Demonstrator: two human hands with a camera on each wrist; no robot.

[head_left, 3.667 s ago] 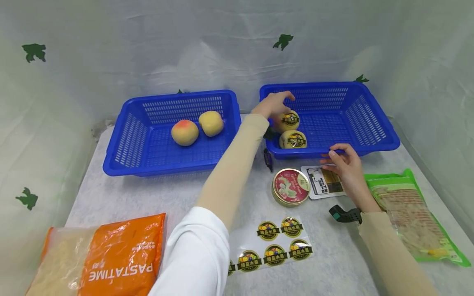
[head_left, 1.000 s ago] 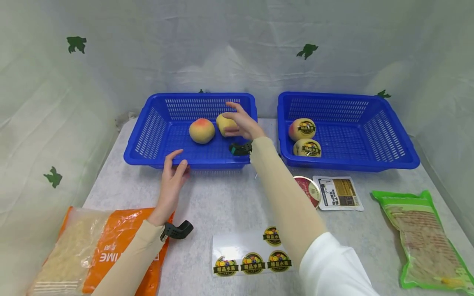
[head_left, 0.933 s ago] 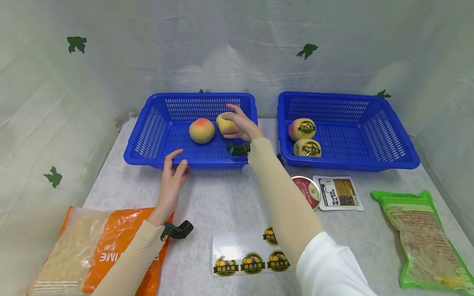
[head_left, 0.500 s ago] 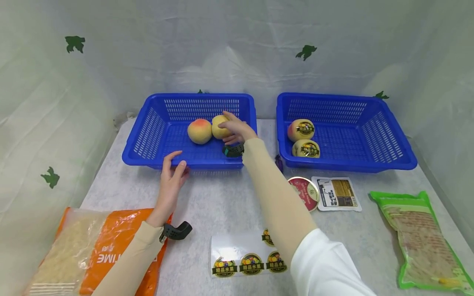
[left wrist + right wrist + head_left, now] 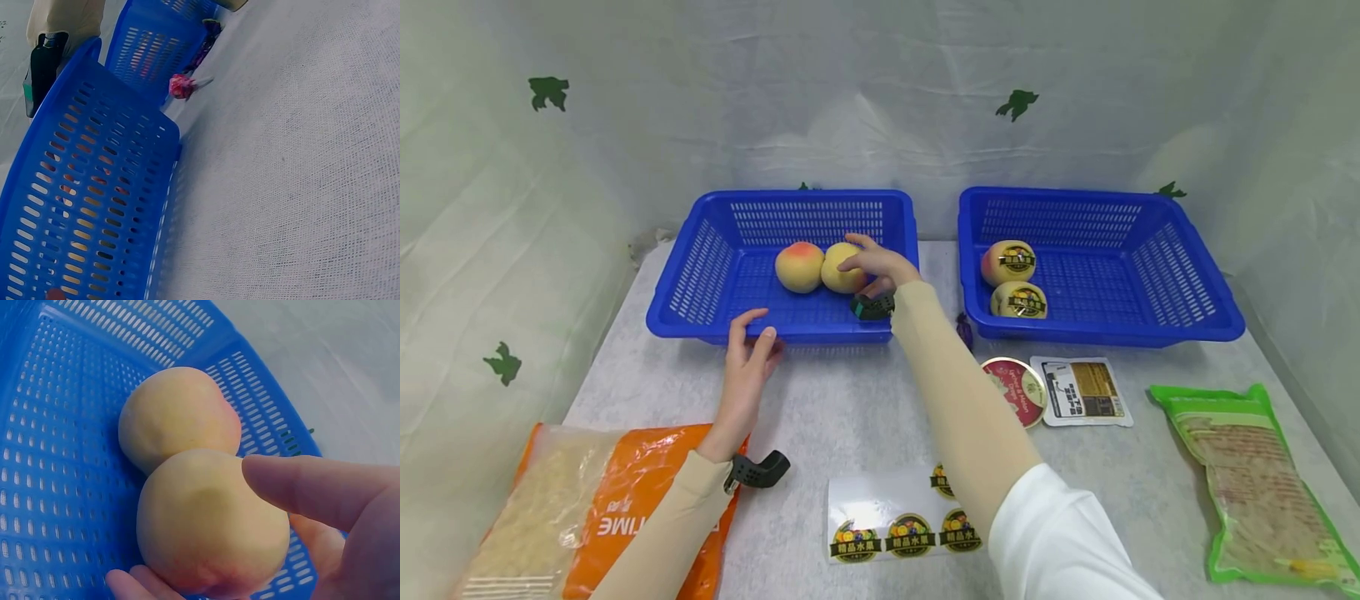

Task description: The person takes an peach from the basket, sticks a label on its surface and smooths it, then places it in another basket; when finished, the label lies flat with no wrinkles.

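R hand [image 5: 882, 267] was down in L bskt [image 5: 827, 337], thumb & fingers curved round rt peach [image 5: 837, 275], which touched lt peach [image 5: 800, 268] in same bskt. L hand [image 5: 745, 375] was at bskt's front rim, fingers loosely bent, relaxed; contact unclear.

A pink-wrapped lollipop [image 5: 182, 86] lies near the slotted blue basket [image 5: 94, 189].

The left basket [image 5: 835, 337] is blue, its two peaches [image 5: 797, 271] yellow blushed with red.
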